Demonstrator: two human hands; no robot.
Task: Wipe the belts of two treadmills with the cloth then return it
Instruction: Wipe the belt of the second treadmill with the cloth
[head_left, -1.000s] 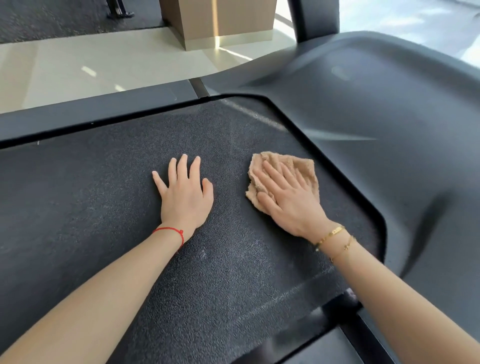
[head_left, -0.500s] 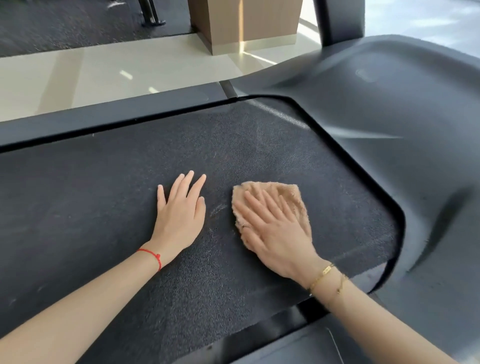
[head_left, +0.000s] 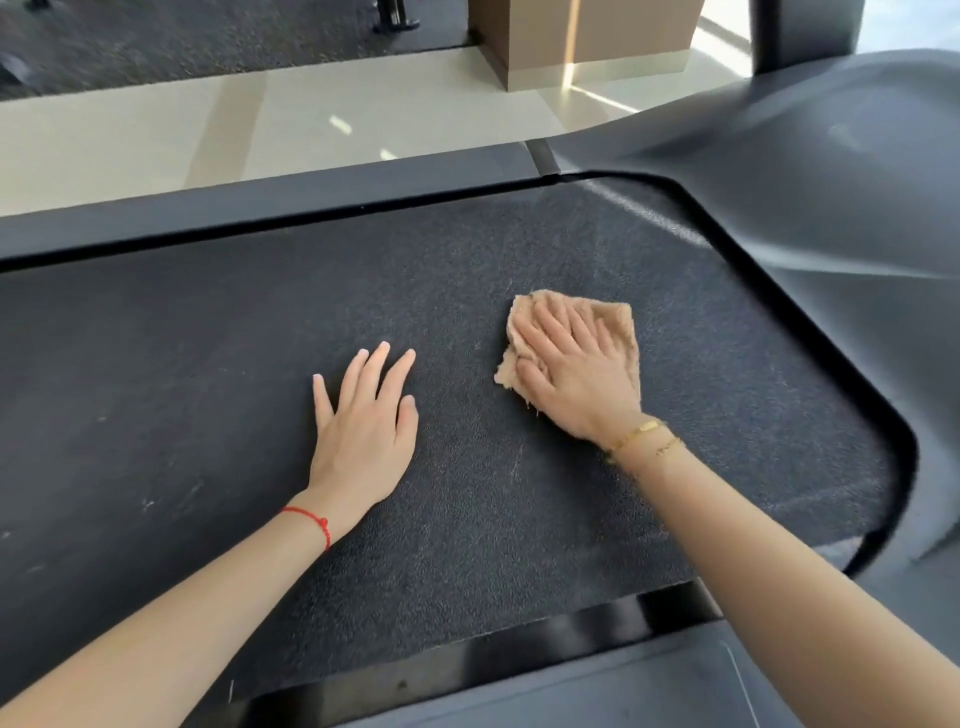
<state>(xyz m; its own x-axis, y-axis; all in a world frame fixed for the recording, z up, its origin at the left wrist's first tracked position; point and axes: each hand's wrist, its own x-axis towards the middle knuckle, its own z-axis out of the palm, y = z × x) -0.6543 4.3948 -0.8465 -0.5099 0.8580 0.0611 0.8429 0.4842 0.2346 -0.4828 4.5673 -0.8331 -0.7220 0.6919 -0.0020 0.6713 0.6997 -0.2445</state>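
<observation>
- Head view: right hand (head_left: 576, 379) lies flat on a tan cloth (head_left: 621, 325), its fingers (head_left: 550, 325) straight and slightly spread, pressing the cloth down onto the treadmill belt (head_left: 208, 374).
- Cloth is crumpled and fluffy; its edges show past the fingertips on the far side, beside the thumb, and along the little-finger side. Most of its middle is hidden under the palm.
- Cloth sits toward the belt's front end, close to the curved motor cover (head_left: 831, 197) that lies beyond and to the right of the right fingers, but apart from it.
- Left hand (head_left: 363, 431) rests palm-down on bare belt, fingers straight and relaxed, holding nothing; fingertips point away from the person.
- Left hand is to the thumb side of the right hand, near the cloth but not touching it; a strip of belt shows between them.
- Red string bracelet (head_left: 317, 522) on left wrist; gold chain bracelets (head_left: 641, 436) on right wrist.
- Belt is dark, grainy, with faint pale streaks just on the wrist side of the cloth.
- Dark side rail (head_left: 260, 202) runs beyond both sets of fingertips; another black rail (head_left: 519, 654) edges the belt below the forearms.
- Past the far rail: pale glossy floor (head_left: 208, 135), then dark carpet (head_left: 182, 36), and a tan column base (head_left: 587, 36).
</observation>
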